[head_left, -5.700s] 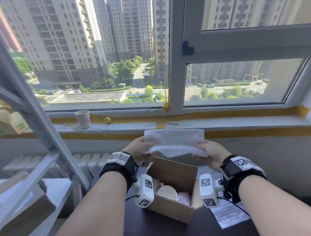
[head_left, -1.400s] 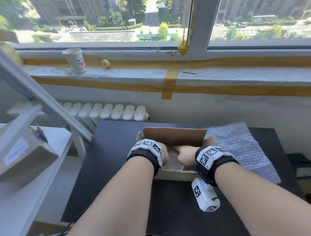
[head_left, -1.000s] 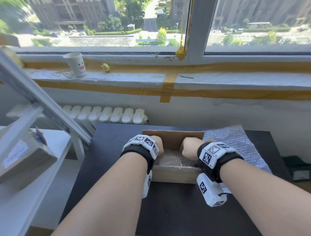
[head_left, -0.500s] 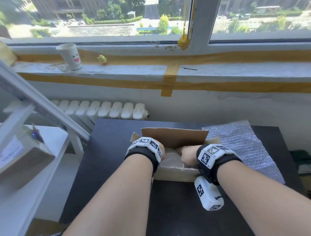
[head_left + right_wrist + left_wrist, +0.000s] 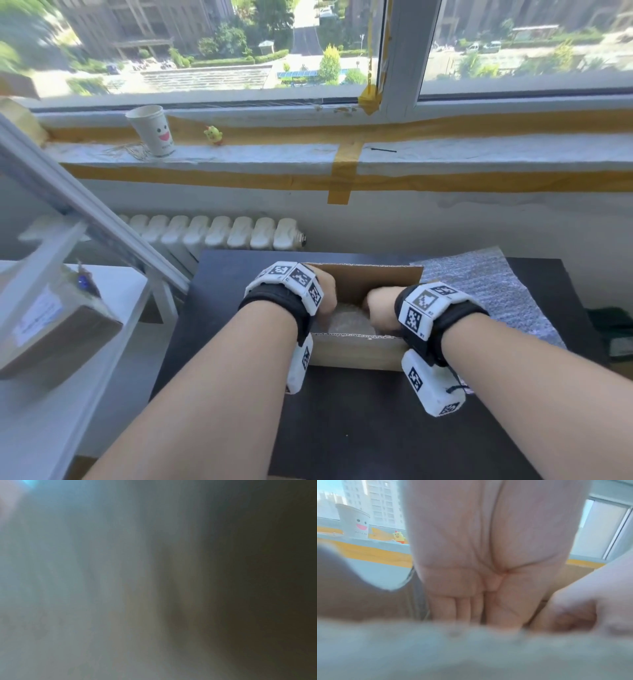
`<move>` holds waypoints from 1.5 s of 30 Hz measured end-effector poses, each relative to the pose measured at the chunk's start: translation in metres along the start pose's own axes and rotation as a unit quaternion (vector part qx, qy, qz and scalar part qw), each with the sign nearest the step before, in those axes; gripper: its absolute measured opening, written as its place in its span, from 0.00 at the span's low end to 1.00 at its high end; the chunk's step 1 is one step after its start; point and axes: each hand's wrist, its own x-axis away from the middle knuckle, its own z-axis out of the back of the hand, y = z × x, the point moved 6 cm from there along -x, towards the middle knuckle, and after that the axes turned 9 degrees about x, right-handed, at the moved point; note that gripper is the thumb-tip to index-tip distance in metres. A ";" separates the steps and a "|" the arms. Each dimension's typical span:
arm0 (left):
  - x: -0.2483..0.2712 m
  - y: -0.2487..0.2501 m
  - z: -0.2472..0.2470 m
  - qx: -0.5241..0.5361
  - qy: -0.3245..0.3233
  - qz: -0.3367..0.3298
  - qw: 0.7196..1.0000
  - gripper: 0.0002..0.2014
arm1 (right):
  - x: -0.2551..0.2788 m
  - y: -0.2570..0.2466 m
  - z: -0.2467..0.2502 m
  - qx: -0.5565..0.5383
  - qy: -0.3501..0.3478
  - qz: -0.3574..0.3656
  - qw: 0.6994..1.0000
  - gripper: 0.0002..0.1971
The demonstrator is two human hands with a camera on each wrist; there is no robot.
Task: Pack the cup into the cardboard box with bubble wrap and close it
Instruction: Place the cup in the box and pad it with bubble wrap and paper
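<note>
Pressing down into the open cardboard box [image 5: 356, 353] with both hands: left hand [image 5: 323, 294] at the left end, right hand [image 5: 380, 308] at the right, bubble wrap [image 5: 346, 320] showing between them inside the box. Left fingers [image 5: 471, 609] straight and close together, pushing into the padding, per the left wrist view. Right hand's fingers hidden below the box edge from the head view (its own wrist camera only a dark blur), so cannot tell whether curled or flat. No cup in sight; presumably buried under the top layer of wrap, though not confirmable. Box sitting on a dark table [image 5: 342, 428], far flap upright, near flap not folded over. Spare bubble wrap sheet [image 5: 486, 294] lying flat just right of the box.

Judged well along: padding in and being tamped. Left to do: withdrawing the hands, folding the flaps over, closing up.
</note>
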 end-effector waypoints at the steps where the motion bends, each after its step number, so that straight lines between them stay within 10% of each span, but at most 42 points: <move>1: 0.001 0.002 0.001 -0.012 -0.001 -0.007 1.000 0.22 | 0.000 -0.002 0.005 0.027 -0.013 0.006 1.000 0.19; 11: -0.038 0.003 -0.037 -0.044 0.064 0.001 0.997 0.03 | 0.003 -0.006 -0.014 -0.010 -0.061 0.034 0.998 0.30; 15: -0.039 0.009 -0.037 0.006 0.054 -0.018 0.998 0.19 | 0.003 -0.004 -0.012 -0.055 -0.055 0.032 0.996 0.32; 19: -0.029 0.008 -0.030 -0.038 0.049 -0.002 0.998 0.06 | 0.012 -0.002 -0.007 -0.047 -0.036 0.035 0.998 0.28; 25: -0.001 0.021 0.013 0.045 0.000 -0.034 0.998 0.18 | 0.025 0.007 0.013 -0.043 0.013 0.013 0.999 0.21; 32: 0.015 0.056 0.075 0.144 0.186 -0.097 0.967 0.07 | 0.048 0.012 0.022 -0.069 0.041 -0.007 0.997 0.19; 36: 0.000 0.048 0.066 0.059 0.181 -0.062 0.980 0.19 | 0.052 0.016 0.023 -0.086 0.067 -0.010 0.994 0.17; 45: 0.012 0.031 0.051 0.038 0.208 -0.021 0.977 0.08 | 0.054 0.021 0.021 -0.111 0.102 -0.007 0.989 0.16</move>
